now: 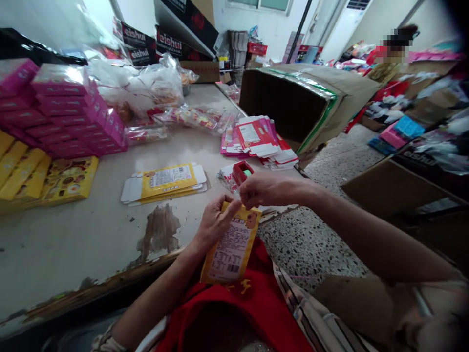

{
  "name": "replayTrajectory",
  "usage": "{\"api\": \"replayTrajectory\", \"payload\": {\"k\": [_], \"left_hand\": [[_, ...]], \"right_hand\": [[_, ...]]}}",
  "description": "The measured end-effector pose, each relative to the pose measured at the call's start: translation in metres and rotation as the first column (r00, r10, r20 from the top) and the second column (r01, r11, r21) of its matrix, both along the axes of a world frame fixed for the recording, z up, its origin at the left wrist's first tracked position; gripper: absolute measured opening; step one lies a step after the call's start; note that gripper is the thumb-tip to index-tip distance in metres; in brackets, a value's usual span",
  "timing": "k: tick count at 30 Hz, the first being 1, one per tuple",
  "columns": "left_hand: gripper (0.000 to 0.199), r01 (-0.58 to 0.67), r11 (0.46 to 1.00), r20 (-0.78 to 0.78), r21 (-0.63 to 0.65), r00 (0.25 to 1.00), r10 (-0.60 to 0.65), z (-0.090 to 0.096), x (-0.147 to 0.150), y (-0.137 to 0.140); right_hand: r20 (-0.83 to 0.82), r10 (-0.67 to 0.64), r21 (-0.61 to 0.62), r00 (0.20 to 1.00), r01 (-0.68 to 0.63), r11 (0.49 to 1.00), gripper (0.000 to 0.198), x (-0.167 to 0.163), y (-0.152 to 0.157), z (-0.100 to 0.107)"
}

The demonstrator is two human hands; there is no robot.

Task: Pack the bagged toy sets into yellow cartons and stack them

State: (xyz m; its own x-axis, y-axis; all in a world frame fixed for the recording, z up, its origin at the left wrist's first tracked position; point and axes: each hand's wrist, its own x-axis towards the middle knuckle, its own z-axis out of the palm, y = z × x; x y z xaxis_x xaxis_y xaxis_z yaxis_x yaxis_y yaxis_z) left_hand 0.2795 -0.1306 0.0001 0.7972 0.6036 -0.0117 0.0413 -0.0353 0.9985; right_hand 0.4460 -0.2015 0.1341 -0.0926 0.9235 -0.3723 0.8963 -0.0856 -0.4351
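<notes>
In the head view, the left hand [215, 221] is closed on the upper left edge of a yellow box [231, 247], its thumb lying across the top. The right hand [261, 189] is curled at the box's upper end, fingers bunched close to the left thumb; whether it grips the box or only touches it, I cannot tell. The yellow box leans, printed side up, over a red apron [266, 298], just off the table's chipped front edge. A red dispenser [242, 172] sits just beyond the right hand. Flat yellow cartons [168, 180] lie left of it, with bare tabletop [91, 234] between them and the front edge. Right of the table, speckled floor [304, 239] lies open beneath the right forearm.
</notes>
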Motion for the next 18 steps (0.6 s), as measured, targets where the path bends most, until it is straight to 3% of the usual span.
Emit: {"api": "replayTrajectory", "payload": {"k": [3, 7, 9, 12, 14, 16, 18], "left_hand": [[0.045, 0.024, 0.997, 0.038, -0.066, 0.999, -0.022, -0.003, -0.002, 0.001], [0.044, 0.076, 0.980, 0.078, -0.183, 0.995, -0.063, -0.002, -0.010, 0.004], [0.048, 0.111, 0.959, 0.091, -0.261, 0.992, -0.090, 0.004, -0.018, 0.005], [0.061, 0.185, 0.931, 0.155, -0.314, 0.978, -0.142, 0.014, -0.035, 0.004], [0.067, 0.251, 0.914, 0.211, -0.318, 0.959, -0.190, 0.020, -0.049, 0.010], [0.071, 0.305, 0.910, 0.226, -0.280, 0.942, -0.246, 0.031, -0.068, 0.022], [0.068, 0.284, 0.955, 0.129, -0.083, 0.954, -0.272, 0.054, -0.096, 0.038]], "right_hand": [[0.090, 0.054, -0.052, 0.994, -0.050, 0.997, 0.012, -0.004, 0.019, -0.001], [-0.117, -0.032, -0.198, 0.993, 0.008, 0.980, 0.009, 0.012, 0.030, -0.023], [-0.324, -0.160, -0.231, 0.932, 0.086, 0.969, 0.026, 0.018, 0.029, -0.038], [-0.583, -0.310, -0.273, 0.751, 0.178, 0.945, 0.058, 0.009, 0.023, -0.058], [-0.663, -0.357, -0.351, 0.658, 0.148, 0.925, 0.057, -0.006, 0.020, -0.071], [-0.691, -0.379, -0.369, 0.616, 0.150, 0.917, 0.048, -0.020, 0.020, -0.084], [-0.648, -0.397, -0.298, 0.650, 0.263, 0.917, 0.044, -0.028, 0.023, -0.094]]}}
